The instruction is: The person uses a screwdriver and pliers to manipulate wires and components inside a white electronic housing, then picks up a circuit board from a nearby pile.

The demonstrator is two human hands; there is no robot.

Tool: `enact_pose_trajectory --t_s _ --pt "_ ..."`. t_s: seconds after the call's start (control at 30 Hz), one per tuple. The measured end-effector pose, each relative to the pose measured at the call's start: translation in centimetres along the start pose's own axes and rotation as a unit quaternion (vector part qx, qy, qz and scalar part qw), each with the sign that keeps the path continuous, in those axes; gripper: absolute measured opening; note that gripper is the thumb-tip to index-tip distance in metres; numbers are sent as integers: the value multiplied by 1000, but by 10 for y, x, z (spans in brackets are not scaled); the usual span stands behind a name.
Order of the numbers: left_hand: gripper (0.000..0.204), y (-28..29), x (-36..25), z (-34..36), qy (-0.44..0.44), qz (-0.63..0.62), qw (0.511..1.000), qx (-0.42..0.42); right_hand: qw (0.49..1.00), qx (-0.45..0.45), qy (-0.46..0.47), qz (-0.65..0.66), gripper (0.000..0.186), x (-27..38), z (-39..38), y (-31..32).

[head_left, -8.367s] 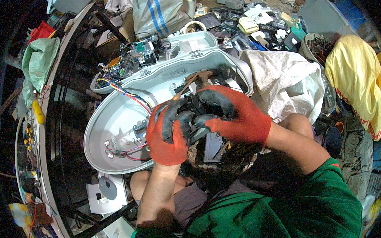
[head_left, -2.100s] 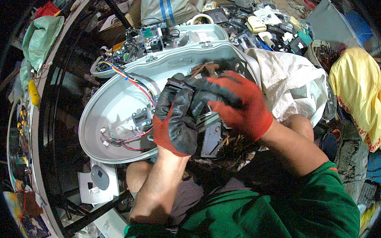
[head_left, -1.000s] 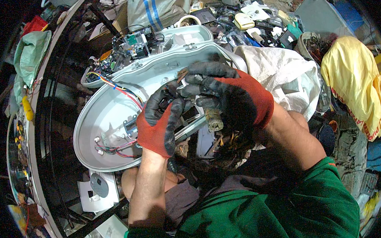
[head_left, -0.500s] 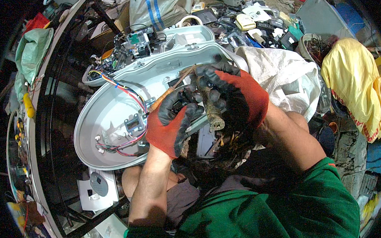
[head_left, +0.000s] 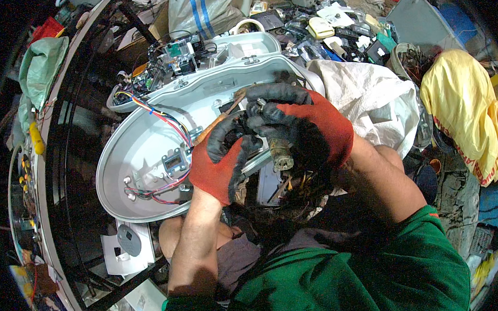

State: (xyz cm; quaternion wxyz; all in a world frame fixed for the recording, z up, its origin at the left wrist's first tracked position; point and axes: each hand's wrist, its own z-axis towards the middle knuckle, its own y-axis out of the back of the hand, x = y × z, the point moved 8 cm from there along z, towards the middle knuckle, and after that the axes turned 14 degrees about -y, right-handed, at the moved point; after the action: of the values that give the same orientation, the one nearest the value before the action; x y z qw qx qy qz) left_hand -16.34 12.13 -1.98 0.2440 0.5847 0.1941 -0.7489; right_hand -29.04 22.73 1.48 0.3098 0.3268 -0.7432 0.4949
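Note:
Both my hands wear red gloves with black palms and fingers, close together over the near right of a grey oval housing [head_left: 112,179]. My left hand [head_left: 224,157] is closed round a small dark part [head_left: 234,138], mostly hidden by the fingers. My right hand [head_left: 300,119] is closed round a worn, brownish cylindrical handle [head_left: 281,155], whose blunt end sticks out below toward me. A small metallic bit [head_left: 261,103] shows at its fingertips. Behind my left hand, a tool with an orange-brown handle [head_left: 213,126] lies across the housing.
Coloured wires [head_left: 171,121] and a small square module [head_left: 175,161] sit inside the housing. Beyond it is a second grey shell [head_left: 254,43] with circuit boards. Electronic scrap [head_left: 338,30] spreads at the back. A white sack [head_left: 364,99] and yellow sack [head_left: 463,105] stand right, a black metal frame [head_left: 73,181] left.
My right fingers have shifted over the handle, covering more of its upper part, and the metallic bit now shows at their tips. My left hand stays nearly in place.

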Motion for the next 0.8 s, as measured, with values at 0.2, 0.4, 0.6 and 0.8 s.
enact_pose_trajectory --t_s 0.2,0.4,0.6,0.8 --pt "38 -3 -11 1 -5 83 994 77 997 -38 20 -63 39 4 0 2" --pt "40 1 -29 -1 -84 232 969 5 923 -160 181 -299 45 21 -20 -10" --pt "38 -4 -35 -1 -100 275 956 23 778 -226 324 -489 49 23 -37 -29" --pt "36 -8 -35 -2 -97 256 962 17 785 -220 321 -482 44 19 -37 -35"
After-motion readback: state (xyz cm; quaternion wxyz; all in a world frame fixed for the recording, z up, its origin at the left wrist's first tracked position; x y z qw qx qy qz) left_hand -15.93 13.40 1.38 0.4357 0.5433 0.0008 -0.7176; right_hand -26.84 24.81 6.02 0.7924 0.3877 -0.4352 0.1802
